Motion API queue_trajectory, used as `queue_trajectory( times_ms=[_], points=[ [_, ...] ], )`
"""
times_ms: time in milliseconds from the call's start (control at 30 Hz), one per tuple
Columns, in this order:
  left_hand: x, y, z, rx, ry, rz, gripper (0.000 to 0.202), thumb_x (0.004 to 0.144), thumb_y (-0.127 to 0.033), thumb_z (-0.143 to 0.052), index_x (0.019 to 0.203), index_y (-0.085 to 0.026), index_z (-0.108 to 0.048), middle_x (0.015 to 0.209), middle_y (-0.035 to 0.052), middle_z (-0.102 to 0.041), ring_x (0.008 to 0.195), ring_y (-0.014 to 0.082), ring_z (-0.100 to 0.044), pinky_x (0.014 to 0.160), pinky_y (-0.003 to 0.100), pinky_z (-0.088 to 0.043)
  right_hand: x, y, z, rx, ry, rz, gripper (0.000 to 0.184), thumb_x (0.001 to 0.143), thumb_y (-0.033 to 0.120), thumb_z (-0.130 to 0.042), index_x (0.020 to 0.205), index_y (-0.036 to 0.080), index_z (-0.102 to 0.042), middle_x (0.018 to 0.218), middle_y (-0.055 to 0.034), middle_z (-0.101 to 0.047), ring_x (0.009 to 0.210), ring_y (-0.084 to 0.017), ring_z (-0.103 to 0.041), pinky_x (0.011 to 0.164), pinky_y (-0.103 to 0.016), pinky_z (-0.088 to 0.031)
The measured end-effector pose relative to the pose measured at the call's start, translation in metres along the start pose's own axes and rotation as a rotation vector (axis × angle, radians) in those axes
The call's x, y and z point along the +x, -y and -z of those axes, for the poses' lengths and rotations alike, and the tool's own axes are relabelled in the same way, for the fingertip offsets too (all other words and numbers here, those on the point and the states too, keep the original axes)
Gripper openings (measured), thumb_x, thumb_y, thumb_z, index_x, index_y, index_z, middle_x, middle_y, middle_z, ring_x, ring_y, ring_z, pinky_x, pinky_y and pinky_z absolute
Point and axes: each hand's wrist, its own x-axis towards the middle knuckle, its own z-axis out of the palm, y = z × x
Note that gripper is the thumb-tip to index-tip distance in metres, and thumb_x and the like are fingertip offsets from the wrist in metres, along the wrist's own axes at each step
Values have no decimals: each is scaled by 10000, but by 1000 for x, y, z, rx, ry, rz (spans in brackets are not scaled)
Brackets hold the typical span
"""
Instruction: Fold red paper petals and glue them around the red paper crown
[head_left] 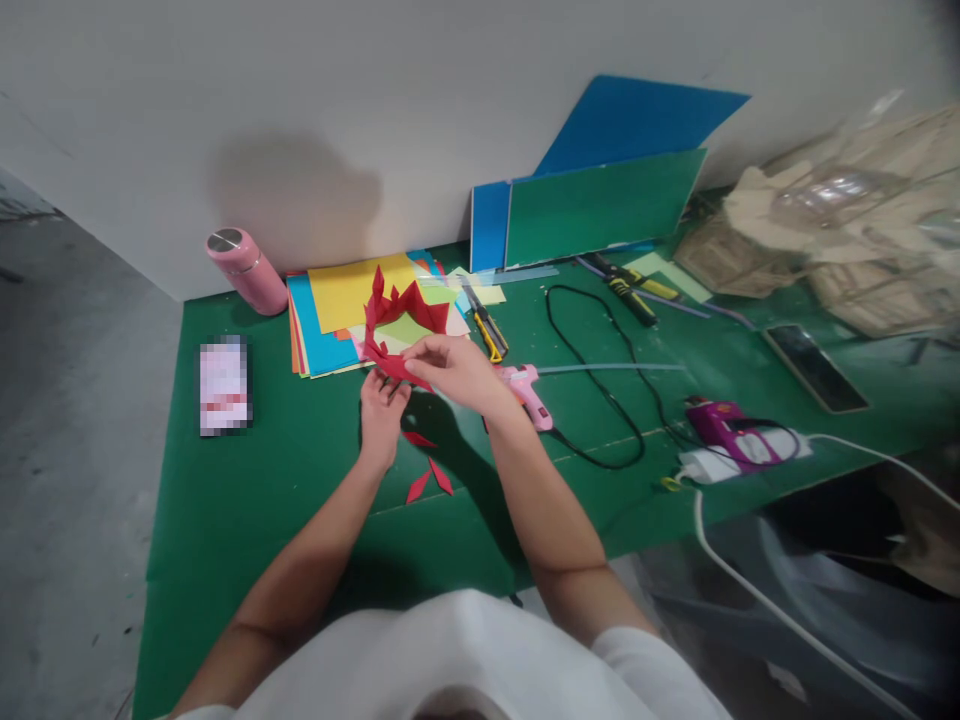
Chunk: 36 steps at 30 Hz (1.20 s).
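Observation:
Between my two hands is a red paper crown [427, 308], a ring with pointed tips, raised above the green table. My right hand [454, 370] pinches its near edge from the right. From below and to the left, the fingers of my left hand [384, 405] are curled against the same edge. Small red paper diamonds [441, 477] lie on the table just below my hands. Close to my right wrist rests a pink glue gun [531, 398], partly hidden by the forearm. A yellow utility knife [489, 328] lies behind it.
Stacked coloured paper [330, 300] lies behind the crown, beside a pink bottle [247, 272]. Green and blue boards [600, 205] lean on the wall. A black cable [600, 300] loops toward a power strip [709, 465]. A phone [816, 368] and brown paper bundles [847, 290] are at right.

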Motion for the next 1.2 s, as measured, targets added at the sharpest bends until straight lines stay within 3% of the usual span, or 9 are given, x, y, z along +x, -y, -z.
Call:
queue_trajectory(
  times_ms=[100, 233, 467, 600, 800, 1000, 1200],
  points=[
    [-2, -5, -3, -106, 109, 121, 468, 660, -267, -817, 1067, -224, -591, 1180, 54, -650, 1145, 181, -591, 1010, 309, -437, -2, 0, 2, 90, 52, -11, 113, 782, 298, -628, 802, 189, -648, 870, -34, -714, 791, -157, -668, 745, -321, -529],
    [-1, -9, -1, -197, 93, 185, 430, 654, -249, -828, 1029, -210, -621, 1115, 38, -688, 1084, 155, -624, 1007, 290, -428, -6, 7, 5, 149, 52, 34, 112, 749, 305, -675, 775, 197, -659, 995, -45, -700, 865, -154, -656, 791, -325, -520],
    [-2, -9, 0, -198, 90, 221, 410, 689, -324, -810, 1042, -220, -629, 1027, 31, -723, 971, 159, -671, 990, 340, -447, -7, 20, 21, 268, -317, 65, 179, 763, 371, -688, 822, 209, -639, 754, 14, -641, 674, -107, -584, 670, -279, -508],
    [-4, -7, -1, -188, 95, 211, 462, 642, -392, -838, 1019, -217, -635, 982, 27, -734, 923, 166, -685, 967, 357, -463, -1, 14, 18, 207, -418, 70, 150, 770, 337, -667, 809, 203, -610, 685, 24, -620, 601, -102, -571, 613, -271, -495],
    [-2, -1, 2, -139, 100, 191, 477, 626, -427, -838, 996, -210, -630, 975, 40, -730, 884, 180, -693, 929, 383, -480, 2, 6, 6, -12, -480, 98, 73, 773, 264, -629, 762, 198, -598, 714, 8, -642, 644, -121, -587, 667, -297, -501],
    [-2, 0, 2, -136, 83, 191, 505, 599, -446, -849, 986, -211, -627, 981, 44, -733, 886, 182, -695, 928, 387, -490, 3, 5, 12, 54, -505, 85, 89, 802, 293, -609, 793, 208, -583, 739, 1, -658, 644, -125, -603, 646, -295, -508],
    [-3, -1, 2, -126, 80, 197, 508, 583, -448, -857, 967, -196, -639, 957, 47, -737, 874, 183, -694, 910, 379, -496, 2, 5, 6, -75, -544, 137, 78, 796, 268, -618, 775, 194, -606, 735, -3, -666, 641, -123, -602, 645, -278, -496]
  ],
)
